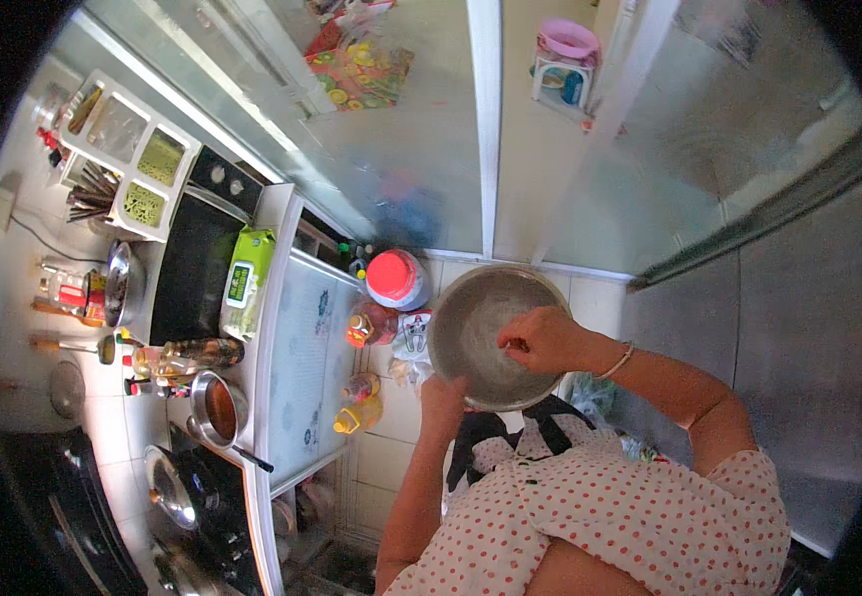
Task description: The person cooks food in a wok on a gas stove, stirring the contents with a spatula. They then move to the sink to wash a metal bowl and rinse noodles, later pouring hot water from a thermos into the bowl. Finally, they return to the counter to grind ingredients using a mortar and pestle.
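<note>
A wide round metal basin point(468, 328) is in front of my torso, above the tiled floor. My left hand point(444, 398) grips its near left rim. Over the right part of the basin's inside is my right hand point(543, 340), its fingers curled together; whether they pinch something small I cannot tell. The basin's inner surface looks greyish and cloudy, and its contents cannot be made out. A bracelet circles my right wrist.
A red-lidded tub point(394, 277), a bottle of reddish liquid point(373, 325) and a yellow oil bottle point(360, 414) stand on the floor at left. Beyond them is a counter with a pot of brown sauce point(220, 410). Glass sliding doors point(484, 134) rise ahead; a grey panel is at right.
</note>
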